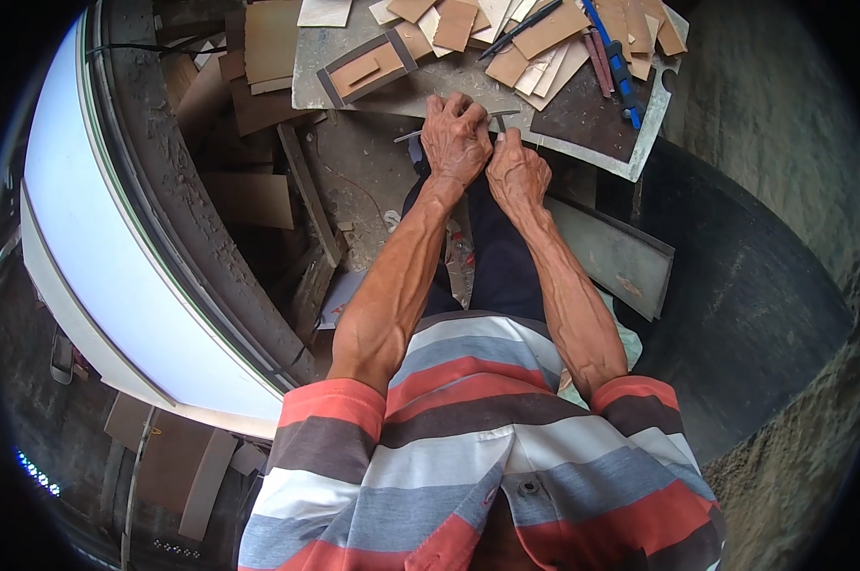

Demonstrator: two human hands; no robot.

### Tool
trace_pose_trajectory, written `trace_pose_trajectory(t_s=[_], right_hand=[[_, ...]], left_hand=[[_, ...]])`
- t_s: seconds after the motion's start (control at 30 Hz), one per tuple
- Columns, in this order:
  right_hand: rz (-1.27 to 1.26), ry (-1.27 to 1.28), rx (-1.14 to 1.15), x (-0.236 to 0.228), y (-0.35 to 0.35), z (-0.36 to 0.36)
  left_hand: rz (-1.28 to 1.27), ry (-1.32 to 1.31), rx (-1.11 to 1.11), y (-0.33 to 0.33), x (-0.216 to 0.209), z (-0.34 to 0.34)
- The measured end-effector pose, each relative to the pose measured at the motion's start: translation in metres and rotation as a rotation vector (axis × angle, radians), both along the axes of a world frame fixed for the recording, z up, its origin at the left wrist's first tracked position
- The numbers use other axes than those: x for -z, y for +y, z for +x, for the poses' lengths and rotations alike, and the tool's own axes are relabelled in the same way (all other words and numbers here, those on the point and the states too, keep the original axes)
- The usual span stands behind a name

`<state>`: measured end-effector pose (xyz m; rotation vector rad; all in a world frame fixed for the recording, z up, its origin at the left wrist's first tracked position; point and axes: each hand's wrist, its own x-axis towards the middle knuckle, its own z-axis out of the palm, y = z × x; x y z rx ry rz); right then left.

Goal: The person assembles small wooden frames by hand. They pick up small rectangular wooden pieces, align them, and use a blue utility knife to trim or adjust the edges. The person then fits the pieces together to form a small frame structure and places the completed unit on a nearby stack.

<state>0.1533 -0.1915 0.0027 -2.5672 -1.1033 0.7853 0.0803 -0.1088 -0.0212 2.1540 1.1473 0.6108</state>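
Note:
My left hand and my right hand are close together at the near edge of a grey work board. Both are closed around a thin metal strip that sticks out on each side of my left hand. What part of the strip lies under my fingers is hidden. Brown cardboard pieces are scattered over the board just beyond my hands.
A blue-handled tool lies on a dark sheet at the board's right. A grey frame piece lies at the left. A large white curved panel fills the left side. Wood offcuts lie on the floor; a grey slab leans at right.

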Motion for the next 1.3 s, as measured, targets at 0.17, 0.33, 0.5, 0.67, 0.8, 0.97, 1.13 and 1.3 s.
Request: trace_pose_trajectory(t_s=[0.17, 0.33, 0.5, 0.67, 0.8, 0.97, 1.13, 1.3], right_hand=[[0.072, -0.055, -0.022, 0.0008, 0.0018, 0.0036], [0.057, -0.053, -0.018, -0.0029, 0.002, 0.0062], [0.056, -0.028, -0.041, 0.0, -0.0001, 0.0048], [0.037, -0.04, -0.032, -0.0005, 0.0012, 0.0035], [0.051, -0.043, -0.041, 0.0, -0.0003, 0.0033], [0.049, -0.048, -0.046, 0.0026, -0.0012, 0.0031], [0.052, -0.05, -0.045, 0.0005, -0.0008, 0.0025], [0.023, -0.063, -0.05, -0.0011, 0.0009, 0.0017]], left_hand=[[-0.013, 0.011, -0.001, 0.001, 0.0, -0.0002], [0.004, 0.014, 0.0, -0.0003, 0.001, -0.0006], [0.013, -0.004, -0.013, -0.0005, 0.0035, 0.0008], [0.017, -0.019, -0.017, -0.0012, 0.0048, 0.0005], [0.029, -0.023, -0.019, -0.0013, 0.0054, 0.0014], [0.02, -0.021, -0.02, -0.0011, 0.0038, 0.0015], [0.014, -0.011, -0.022, -0.0015, 0.0036, 0.0013], [0.021, -0.009, -0.019, -0.0007, 0.0039, 0.0014]])
